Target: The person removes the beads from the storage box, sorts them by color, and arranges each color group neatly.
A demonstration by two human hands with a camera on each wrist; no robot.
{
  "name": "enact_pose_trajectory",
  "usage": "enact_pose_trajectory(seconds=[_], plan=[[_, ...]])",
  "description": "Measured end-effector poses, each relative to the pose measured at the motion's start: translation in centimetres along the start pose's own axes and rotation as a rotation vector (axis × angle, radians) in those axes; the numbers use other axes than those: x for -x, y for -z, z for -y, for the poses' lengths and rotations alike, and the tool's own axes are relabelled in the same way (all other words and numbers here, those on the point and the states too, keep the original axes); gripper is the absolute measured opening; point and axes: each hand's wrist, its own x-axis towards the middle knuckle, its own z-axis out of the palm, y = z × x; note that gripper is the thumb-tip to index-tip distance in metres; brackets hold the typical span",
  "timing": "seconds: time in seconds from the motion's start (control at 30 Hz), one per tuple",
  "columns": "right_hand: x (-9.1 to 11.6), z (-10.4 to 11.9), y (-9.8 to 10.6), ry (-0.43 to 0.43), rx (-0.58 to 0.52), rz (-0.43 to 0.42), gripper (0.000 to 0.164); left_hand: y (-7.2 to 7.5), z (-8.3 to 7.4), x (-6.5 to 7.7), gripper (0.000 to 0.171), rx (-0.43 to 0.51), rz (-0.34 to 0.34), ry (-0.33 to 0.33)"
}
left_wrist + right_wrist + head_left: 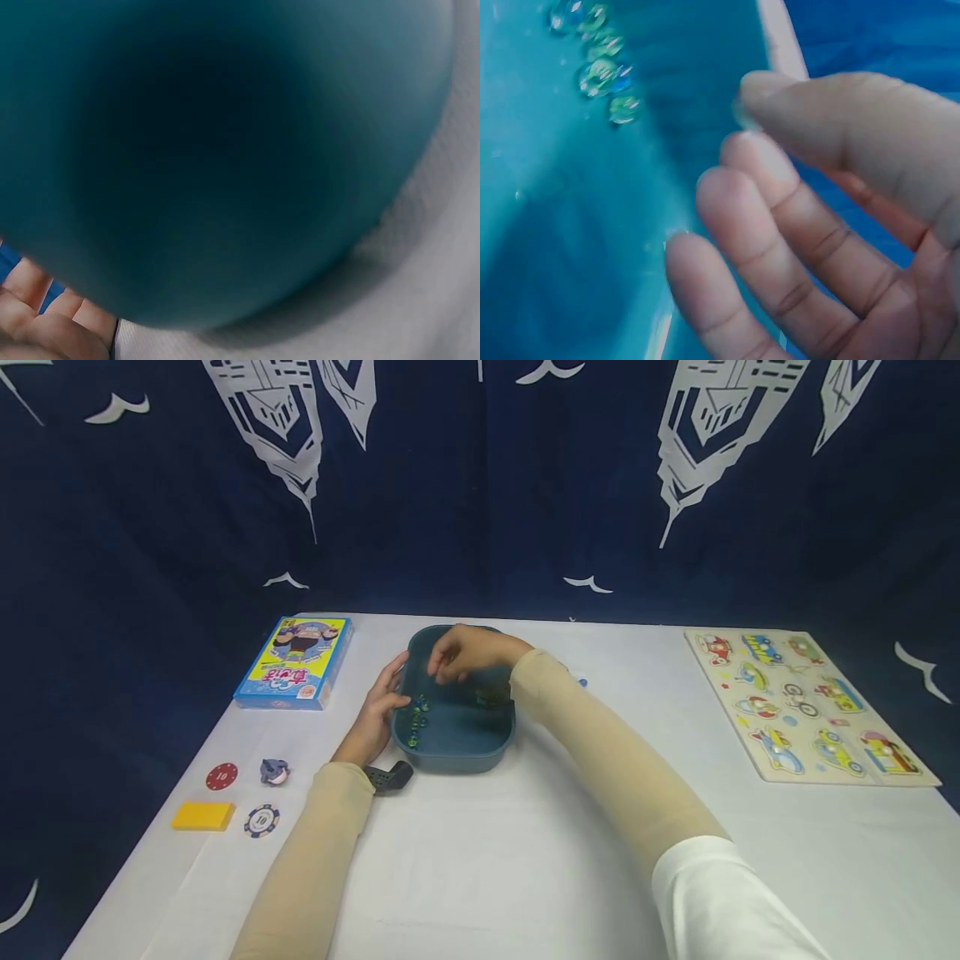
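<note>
A dark teal plastic tub (453,760) stands on the white-covered table, with several clear green and blue glass marbles (417,718) along the left of its floor. My left hand (375,710) grips the tub's left side, thumb at the rim; in the left wrist view the tub's wall (225,187) fills most of the picture. Over the inside of the tub is my right hand (472,652). Its thumb and index finger pinch a small glassy thing, apparently a marble (744,116), mostly hidden. The marbles in the tub (604,75) also show in the right wrist view.
A blue and yellow box (296,664) lies back left. Nearer are a red chip (222,776), a small blue-grey figure (274,772), a yellow block (203,816) and a dark-and-white chip (262,821). A wooden picture puzzle board (806,706) lies right. A blue marble (582,682) sits beyond the right forearm.
</note>
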Motion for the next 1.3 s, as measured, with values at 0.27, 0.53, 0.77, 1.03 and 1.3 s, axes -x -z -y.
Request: enact_pose_trajectory(seconds=[0.27,0.53,0.77,1.03,1.3], plan=[[5.7,-1.0,1.2,0.151,-0.179,-0.128,0.026,-0.3,-0.1,-0.2,0.082,0.001,-0.006,0.000],[11.5,-4.2,1.6,0.094,-0.265,-0.427,0.026,-0.2,-0.4,0.1,0.082,0.008,-0.007,-0.007],[15.1,-8.1,1.9,0.014,-0.281,-0.603,0.023,0.0,-0.4,0.2,0.082,-0.001,-0.016,0.006],[17.2,-12.0,2.0,-0.095,-0.289,-0.683,0.028,-0.2,-0.4,0.3,0.081,-0.020,-0.023,0.013],[18.4,-14.5,1.6,-0.163,-0.349,-0.756,0.029,-0.6,-0.2,0.3,0.080,-0.016,-0.023,0.017]])
